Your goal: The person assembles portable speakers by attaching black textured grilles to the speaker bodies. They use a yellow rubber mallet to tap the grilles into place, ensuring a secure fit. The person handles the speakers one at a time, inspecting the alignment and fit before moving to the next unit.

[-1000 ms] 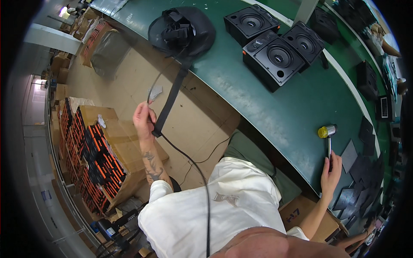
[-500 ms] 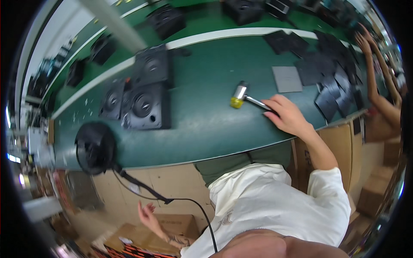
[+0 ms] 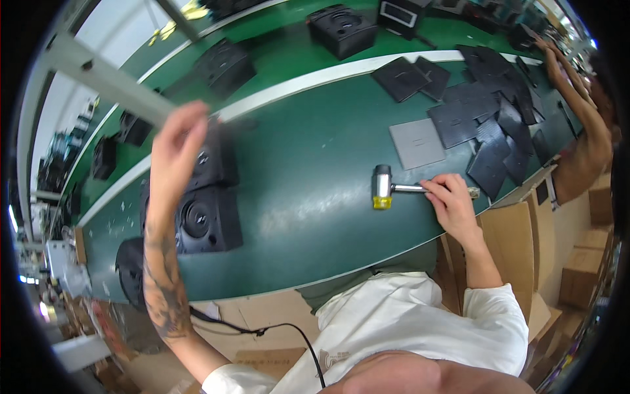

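Note:
In my right hand [image 3: 453,205] is the handle of a double-faced mallet [image 3: 382,186], its steel head tipped black on one end and yellow on the other. The mallet lies low at the green bench, head to the left. My left hand [image 3: 176,141], smeared by motion, is raised over the black speaker boxes at the bench's left side; its fingers are too blurred to read. One speaker box [image 3: 203,220] shows its round cone below my left wrist, and another black box [image 3: 220,154] is partly hidden behind that hand.
A grey square panel [image 3: 417,142] and several overlapping black panels [image 3: 459,118] lie at the right. Beyond the white rail, more speakers [image 3: 341,29] stand on a green line. A black fan [image 3: 129,269] sits at the left edge. Another person's arms [image 3: 577,98] reach in at far right.
My left hand has risen from below the bench edge to above the speaker boxes. My right hand has shifted nearer the bench's front edge with the mallet, whose handle now lies more level.

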A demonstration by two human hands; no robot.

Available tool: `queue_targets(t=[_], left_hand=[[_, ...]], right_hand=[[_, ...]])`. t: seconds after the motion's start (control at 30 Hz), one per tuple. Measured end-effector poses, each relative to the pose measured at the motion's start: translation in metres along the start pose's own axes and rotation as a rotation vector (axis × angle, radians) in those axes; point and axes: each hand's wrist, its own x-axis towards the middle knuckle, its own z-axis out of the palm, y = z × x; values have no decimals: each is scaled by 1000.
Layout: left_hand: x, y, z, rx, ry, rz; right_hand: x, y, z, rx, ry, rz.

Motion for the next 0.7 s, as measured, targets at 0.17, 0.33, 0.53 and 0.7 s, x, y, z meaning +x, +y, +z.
queue_targets(t=[0.17, 0.33, 0.53, 0.7], left_hand=[[176, -88, 24, 477, 59, 30], [258, -144, 68, 763, -37, -387], [267, -168, 84, 913, 37, -336], [218, -95, 69, 569, -5, 51]], right_hand=[[-2, 1, 6, -37, 94, 13], [1, -3, 0, -1, 77, 56], [1, -4, 3, 37, 83, 87], [0, 0, 3, 59, 92, 67]])
